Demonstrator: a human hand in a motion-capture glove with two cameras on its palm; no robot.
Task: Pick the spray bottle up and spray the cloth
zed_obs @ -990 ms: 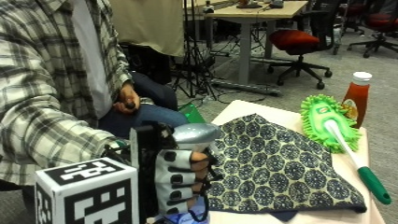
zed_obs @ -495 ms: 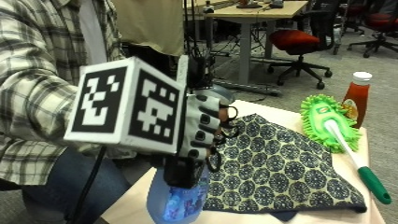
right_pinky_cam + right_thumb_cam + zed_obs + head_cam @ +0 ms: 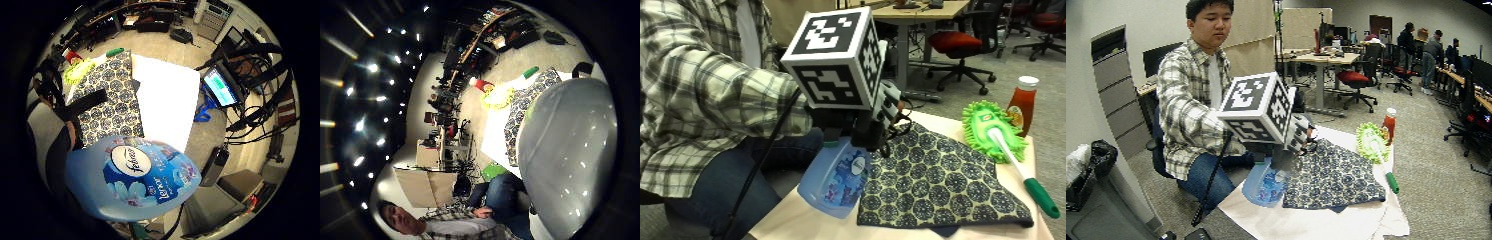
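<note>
Just beside the near edge of the cloth [image 3: 943,182], the spray bottle [image 3: 836,182] hangs in my right hand [image 3: 869,122], its blue body tilted and lifted off the desk [image 3: 793,225]. My fingers [image 3: 887,107] are curled round the bottle's neck, up by the trigger head, though I cannot tell whether one of them rests on the trigger itself. So the first half of the job looks done: the bottle is picked up. In the little finger side palm view the labelled body fills the space next to my palm, with the patterned cloth spread flat beyond it. The spraying is what I judge is left, since I see no mist and no wet patch on the cloth. The nozzle is hidden behind my hand, so I cannot say where it points. Beyond the cloth, on its far side, lies a green duster mop [image 3: 996,132] with its handle running along the cloth's edge, and behind that stands a ketchup bottle [image 3: 1021,102].
</note>
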